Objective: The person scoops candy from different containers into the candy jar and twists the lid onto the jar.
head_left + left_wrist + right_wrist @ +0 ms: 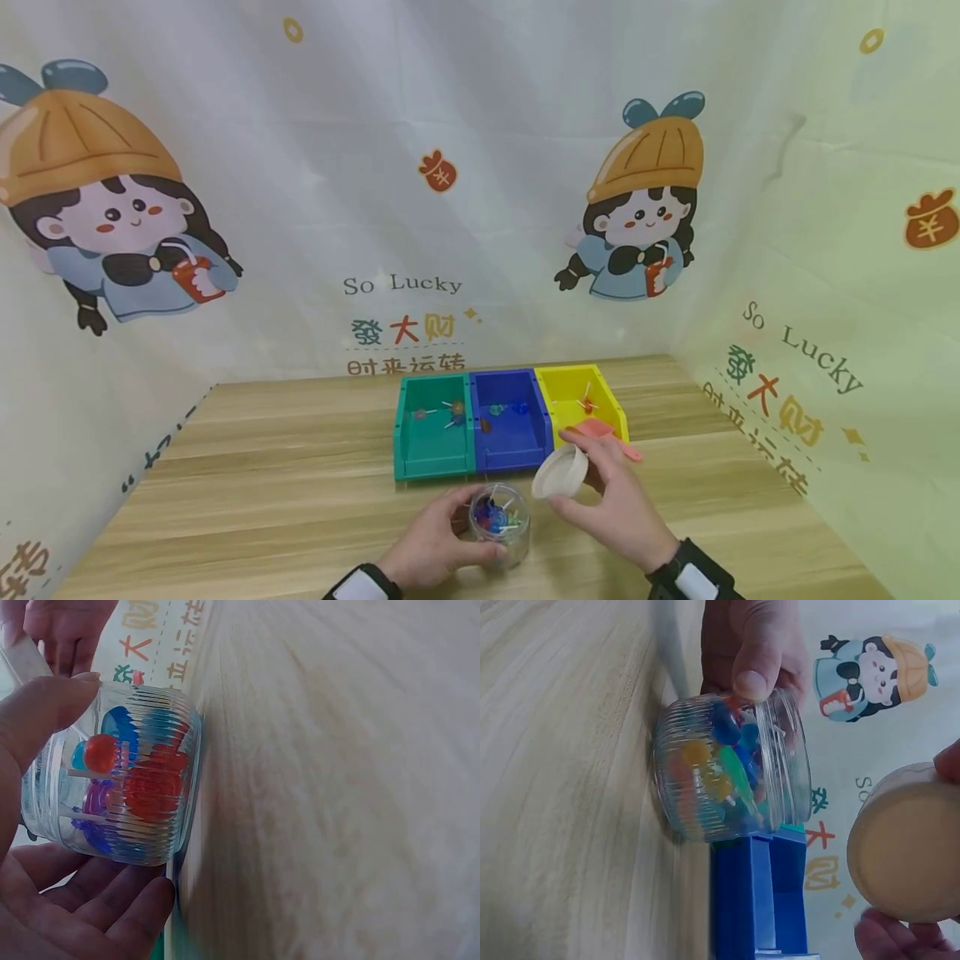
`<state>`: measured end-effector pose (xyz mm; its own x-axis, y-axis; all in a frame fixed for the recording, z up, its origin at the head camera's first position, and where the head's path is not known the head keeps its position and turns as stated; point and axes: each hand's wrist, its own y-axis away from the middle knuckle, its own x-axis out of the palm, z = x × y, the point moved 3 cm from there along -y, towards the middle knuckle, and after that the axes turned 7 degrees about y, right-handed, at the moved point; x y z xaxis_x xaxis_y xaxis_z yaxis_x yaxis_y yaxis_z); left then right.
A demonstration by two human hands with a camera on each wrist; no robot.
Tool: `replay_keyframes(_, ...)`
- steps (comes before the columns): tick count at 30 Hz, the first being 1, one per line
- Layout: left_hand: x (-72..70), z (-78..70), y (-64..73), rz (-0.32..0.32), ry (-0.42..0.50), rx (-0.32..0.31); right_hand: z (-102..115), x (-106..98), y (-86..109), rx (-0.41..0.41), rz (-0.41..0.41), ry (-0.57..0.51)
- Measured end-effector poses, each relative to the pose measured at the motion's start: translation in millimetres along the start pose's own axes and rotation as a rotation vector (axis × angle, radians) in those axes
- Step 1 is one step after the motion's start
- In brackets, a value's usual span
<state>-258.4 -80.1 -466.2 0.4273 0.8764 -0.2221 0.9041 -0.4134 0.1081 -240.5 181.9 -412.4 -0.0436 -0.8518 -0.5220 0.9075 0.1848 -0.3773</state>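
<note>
My left hand (433, 537) grips a clear ribbed glass jar (142, 847) that stands upright on the table, thumb on one side and fingers round the other. Inside, small colourful lollipops (495, 518) with white sticks show through the jar's open mouth and wall. In my right hand (618, 512) is a round beige lid (907, 855), pinched at its edge between thumb and fingers. It is tilted and held apart from the jar, just right of the mouth in the head view.
Behind the jar stand joined green (433, 457), blue (513, 458) and yellow (551, 375) bins, each with a few small lollipops or candy pieces inside. A pink scoop (597, 428) lies at the yellow bin's front, partly behind my right hand. Printed cloth (517, 208) surrounds the wooden table (285, 467).
</note>
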Motion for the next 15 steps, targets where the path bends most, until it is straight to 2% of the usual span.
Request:
replay_keyframes(6,-0.4,-0.6,-0.1,0.011,-0.001,0.015,10.9,12.3,-7.1,0.035,0.077,-0.036)
replay_keyframes(9,-0.8,-0.4,0.1,0.018,0.014,0.000,13.7,19.4,-9.0,-0.008,0.116,0.001)
replay_keyframes(12,-0.4,-0.6,0.4,0.029,0.024,0.008,16.7,27.2,-10.9,-0.086,0.158,0.061)
replay_keyframes(15,-0.1,-0.7,0.5,0.038,0.027,0.025,20.6,34.0,-12.2,-0.116,0.213,0.099)
